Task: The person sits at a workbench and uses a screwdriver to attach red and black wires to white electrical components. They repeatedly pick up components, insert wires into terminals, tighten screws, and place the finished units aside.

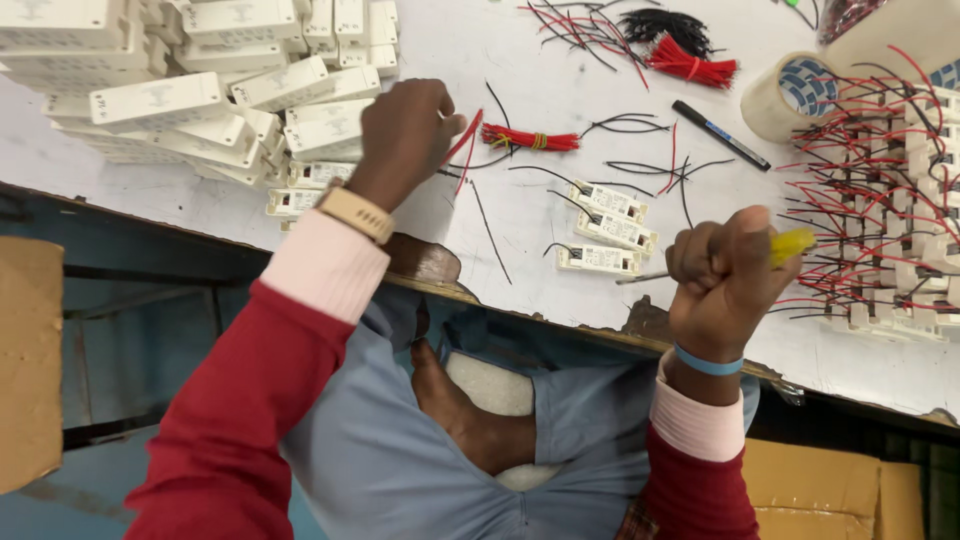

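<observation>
My left hand [405,135] hovers over the white table [520,215], its fingers pinched on a short red wire [464,140]. My right hand [728,275] is a closed fist around a screwdriver with a yellow handle [792,245]; its metal shaft [642,278] points left toward three small white rectangular modules [610,230] lying in a loose row. A tied bundle of red wires [530,139] lies just right of my left hand. Loose black and red wires [640,165] are scattered between the hands.
A heap of white modules [200,90] fills the back left. Wired modules with red and black leads [890,210] crowd the right side. A tape roll [790,95], a black marker [720,135] and more wire bundles [680,50] lie at the back. Cardboard boxes [30,360] stand below the table edge.
</observation>
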